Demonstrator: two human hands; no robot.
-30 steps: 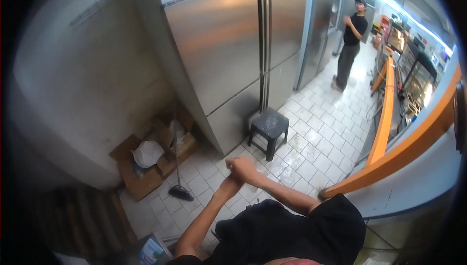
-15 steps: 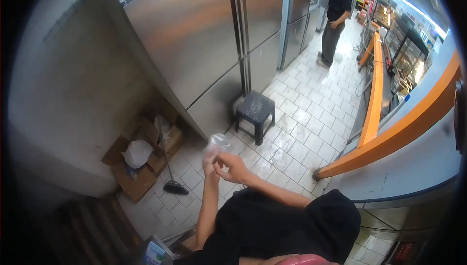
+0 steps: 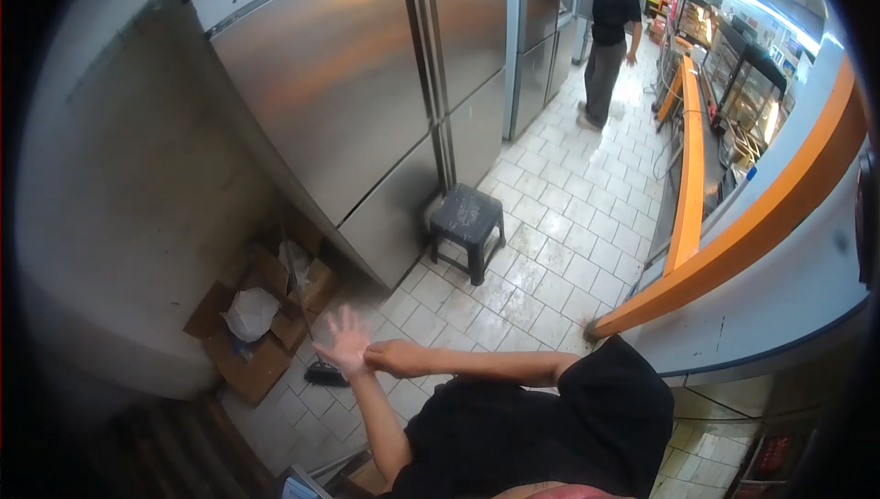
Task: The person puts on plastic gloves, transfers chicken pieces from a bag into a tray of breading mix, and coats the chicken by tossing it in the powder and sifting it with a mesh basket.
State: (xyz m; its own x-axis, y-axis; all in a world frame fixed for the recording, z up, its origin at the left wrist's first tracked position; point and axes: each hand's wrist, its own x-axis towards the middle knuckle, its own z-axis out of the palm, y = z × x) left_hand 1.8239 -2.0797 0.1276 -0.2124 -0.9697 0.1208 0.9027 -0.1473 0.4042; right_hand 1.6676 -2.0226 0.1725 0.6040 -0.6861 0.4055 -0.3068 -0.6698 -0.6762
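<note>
My left hand [image 3: 343,338] is raised with its fingers spread. A thin clear plastic glove [image 3: 347,350] appears to cover it, giving the fingers a pale, hazy look. At the left wrist, my right hand [image 3: 396,358] is closed in a pinch on the glove's cuff. The exact edge of the cuff is hidden by the right fingers. Behind the left hand, a broom head [image 3: 326,373] rests on the floor.
A black stool [image 3: 467,213] stands before the steel refrigerator [image 3: 339,87]. Open cardboard boxes [image 3: 243,366] with a white bag lie by the wall. Farther off, a person [image 3: 612,36] stands in the aisle. An orange-edged counter [image 3: 733,265] runs along the right.
The left fingers have opened out inside the glove, and the right hand has shifted to the wrist. Both hands moved left and slightly down. The distant person's arm has lowered.
</note>
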